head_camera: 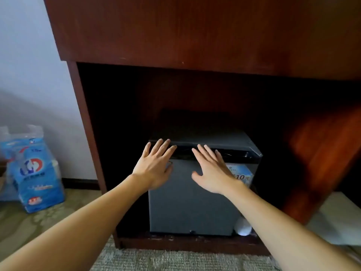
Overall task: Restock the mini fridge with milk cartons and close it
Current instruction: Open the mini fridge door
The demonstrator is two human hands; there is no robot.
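Both our hands, left (154,169) and right (213,171), lie spread and empty on the fridge (187,208) door under the desk; the packed cartons (33,173) stand well left, nearer our left hand.

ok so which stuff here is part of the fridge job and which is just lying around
Part of the job:
- fridge, door shut or nearly shut
- left hand, open, flat on the door
- right hand, open, at the door
No milk cartons in view.

Just lying about:
- blue pack on the floor by the wall
- white round thing beside the fridge
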